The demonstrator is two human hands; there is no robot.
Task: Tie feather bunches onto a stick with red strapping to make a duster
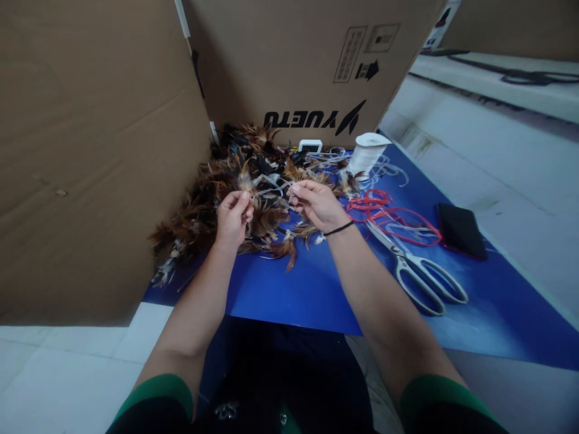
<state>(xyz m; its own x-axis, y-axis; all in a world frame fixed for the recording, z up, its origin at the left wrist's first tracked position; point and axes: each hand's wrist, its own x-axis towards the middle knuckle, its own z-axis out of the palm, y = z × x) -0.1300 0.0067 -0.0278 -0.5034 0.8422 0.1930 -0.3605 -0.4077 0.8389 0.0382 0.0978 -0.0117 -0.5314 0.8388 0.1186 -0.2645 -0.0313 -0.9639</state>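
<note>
My left hand (234, 218) is closed in a pinch on one part of a thin white ribbon (270, 179). Opposite it, my right hand (314, 204), with a black band at the wrist, pinches another part of the same ribbon. Between the two hands the ribbon hangs in a loose loop. Under and behind them spreads a heap of brown and black feathers (217, 175), partly covered by my hands. A few feather tufts (286, 248) lie at the near edge of the heap on the blue tabletop (289, 289).
Right of my hands lie red string (398, 220), large scissors (420, 274) and a black phone-like object (461, 231). A white ribbon spool (367, 155) and a small white display device (310, 146) stand at the back. Cardboard panels (90, 150) wall the left and rear.
</note>
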